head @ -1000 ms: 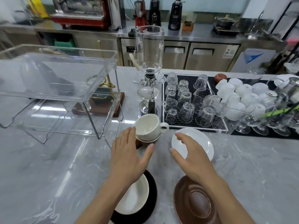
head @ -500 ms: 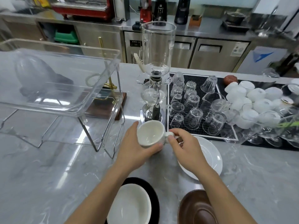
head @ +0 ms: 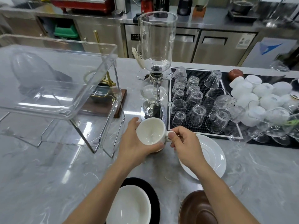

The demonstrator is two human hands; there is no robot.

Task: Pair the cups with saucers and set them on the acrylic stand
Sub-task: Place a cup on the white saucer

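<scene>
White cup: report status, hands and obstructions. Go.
Both hands on white cup: left hand cradles body, right hand pinches handle. Cup tilted, not on white saucer. Acrylic stand left, siphon brewer close behind cup.

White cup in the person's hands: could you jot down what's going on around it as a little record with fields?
cup: white cup, empty, tilted toward the camera
left hand: left hand wraps the cup's body
right hand: right hand pinches the cup's handle
nearest saucer: white saucer, bare, on the counter under the right hand
acrylic stand: acrylic stand to the left, no cup on it
near edge: white dish on black plate; brown saucer
</scene>
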